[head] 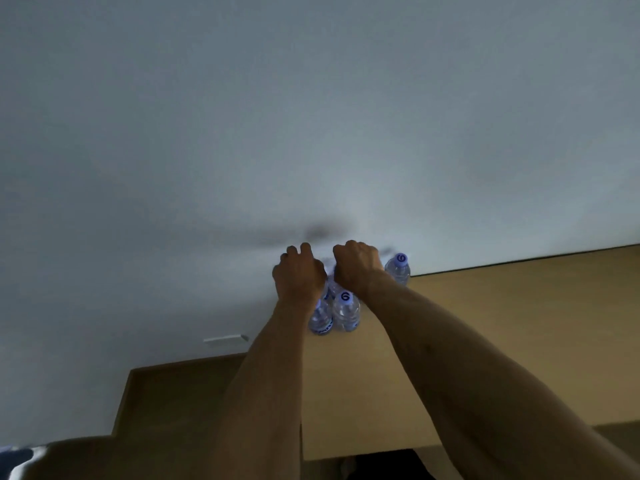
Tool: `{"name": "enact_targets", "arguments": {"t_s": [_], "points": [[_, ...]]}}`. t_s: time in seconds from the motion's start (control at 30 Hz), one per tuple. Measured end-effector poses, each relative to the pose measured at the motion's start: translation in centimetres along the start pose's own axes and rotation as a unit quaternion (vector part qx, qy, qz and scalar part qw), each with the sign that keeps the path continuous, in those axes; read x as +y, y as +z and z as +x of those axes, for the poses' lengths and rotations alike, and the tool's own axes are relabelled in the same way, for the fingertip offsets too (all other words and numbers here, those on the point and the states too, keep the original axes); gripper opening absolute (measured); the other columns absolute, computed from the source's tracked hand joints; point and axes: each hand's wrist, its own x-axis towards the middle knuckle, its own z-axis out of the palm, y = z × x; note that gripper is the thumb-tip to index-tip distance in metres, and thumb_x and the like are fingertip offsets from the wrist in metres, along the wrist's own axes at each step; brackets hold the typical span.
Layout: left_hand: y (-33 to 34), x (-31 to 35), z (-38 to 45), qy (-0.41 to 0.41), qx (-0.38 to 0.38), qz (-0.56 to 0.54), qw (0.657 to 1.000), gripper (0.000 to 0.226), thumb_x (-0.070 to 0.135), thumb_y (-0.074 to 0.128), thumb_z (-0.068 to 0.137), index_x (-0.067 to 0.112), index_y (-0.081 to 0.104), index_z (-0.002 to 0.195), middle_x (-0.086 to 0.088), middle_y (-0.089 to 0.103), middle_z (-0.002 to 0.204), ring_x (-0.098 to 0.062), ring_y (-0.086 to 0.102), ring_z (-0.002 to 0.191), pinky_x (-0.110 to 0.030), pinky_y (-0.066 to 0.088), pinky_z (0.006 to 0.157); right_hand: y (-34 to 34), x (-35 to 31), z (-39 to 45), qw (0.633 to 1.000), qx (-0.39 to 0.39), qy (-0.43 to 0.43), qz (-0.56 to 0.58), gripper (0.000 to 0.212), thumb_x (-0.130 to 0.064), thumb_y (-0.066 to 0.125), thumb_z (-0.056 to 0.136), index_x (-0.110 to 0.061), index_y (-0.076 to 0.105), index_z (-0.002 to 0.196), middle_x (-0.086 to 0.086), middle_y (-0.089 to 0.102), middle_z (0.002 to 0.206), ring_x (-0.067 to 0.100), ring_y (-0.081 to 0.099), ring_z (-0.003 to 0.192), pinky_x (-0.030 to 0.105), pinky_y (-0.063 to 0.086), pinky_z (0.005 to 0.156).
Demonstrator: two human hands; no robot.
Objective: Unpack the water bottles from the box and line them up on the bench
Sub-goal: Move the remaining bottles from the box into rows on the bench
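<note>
Head view: your two arms reach out over the bench (485, 327).
Left hand (299, 275): fingers curled down on a bottle (320, 318).
Right hand (356, 268): curled over bottles; grip hidden, can't tell.

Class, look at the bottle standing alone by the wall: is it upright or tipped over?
Upright. The lone bottle stands on the bench with its cap on top.

A: Where was there room?
B: The worktop (485, 341) lay bare right of the cluster and toward its near edge.
A: What blocked?
B: 2 bottles (346, 311) stood touching at the far-left corner, another bottle (398, 268) stood by the wall (311, 116), and both forearms crossed above the near-left side.
</note>
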Motion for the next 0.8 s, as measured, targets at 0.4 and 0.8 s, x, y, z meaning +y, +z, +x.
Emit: {"name": "enact_targets", "arguments": {"t_s": [0.4, 0.8], "points": [[-4.5, 4.9, -5.3, -0.014, -0.064, 0.052, 0.997, 0.062, 0.056, 0.020, 0.101, 0.019, 0.027, 0.150, -0.030, 0.019, 0.154, -0.043, 0.024, 0.140, -0.050, 0.022, 0.113, -5.8, 8.3, -8.4, 0.986, 0.072, 0.143, -0.042, 0.039, -0.024, 0.056, 0.085, -0.019, 0.055, 0.124, 0.016, 0.043, 0.136, 0.031, 0.040, 0.125, 0.046, 0.026, 0.106], [-4.0, 31.4, -15.3, 0.103, -0.086, -0.001, 0.991, 0.073, 0.067, 0.006, 0.095, 0.026, 0.006, 0.156, -0.024, -0.005, 0.161, -0.040, -0.003, 0.149, -0.054, -0.002, 0.118, -6.7, 29.9, -26.4, 0.945, 0.120, 0.305, -0.013, 0.065, -0.028, 0.052, 0.090, -0.022, 0.021, 0.147, 0.029, 0.008, 0.155, 0.043, 0.018, 0.140, 0.053, 0.024, 0.109]]}}
